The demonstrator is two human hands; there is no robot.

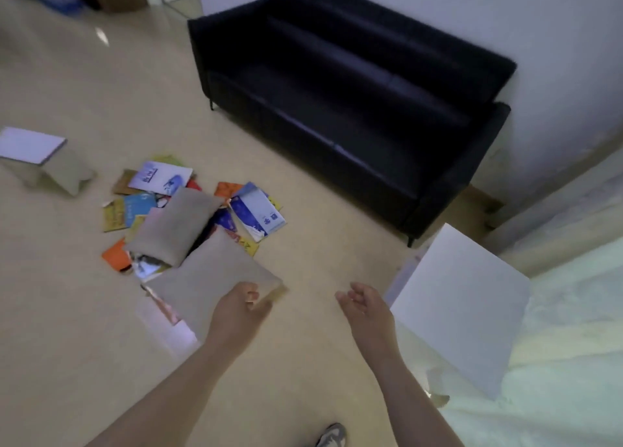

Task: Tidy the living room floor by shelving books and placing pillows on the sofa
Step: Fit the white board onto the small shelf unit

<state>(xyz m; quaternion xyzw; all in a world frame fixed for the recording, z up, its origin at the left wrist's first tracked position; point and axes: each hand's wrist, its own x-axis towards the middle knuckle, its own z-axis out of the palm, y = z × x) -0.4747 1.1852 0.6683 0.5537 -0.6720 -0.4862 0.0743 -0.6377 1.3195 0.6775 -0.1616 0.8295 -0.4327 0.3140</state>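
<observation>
Sofa (337,92): black two-seater with its back to the white wall; its front edge runs on a slant across the room.
Books (158,180): a loose heap of bright covers on the floor, out in front of the sofa's left end and apart from its front edge.
Far pillow (175,226): beige, lying on top of the heap; the one closer to the sofa.
Near pillow (209,278): beige, overlapping the side of the heap farthest from the sofa, with one corner at the left hand.
Left hand (241,308): at that corner with its fingers curled; blur hides whether they really pinch the cloth, so I cannot tell.
Right hand (365,306): holds nothing, fingers loosely spread, out in front of the sofa's right end and well short of it.
Floor (320,244): tan, showing as a wide band between the heap and the sofa's front edge.
White panel (462,305): a flat top near the sofa's right arm, one corner pointing toward the sofa's front leg.
Stool (30,145): small and white-topped, well off beyond the sofa's left arm.
</observation>
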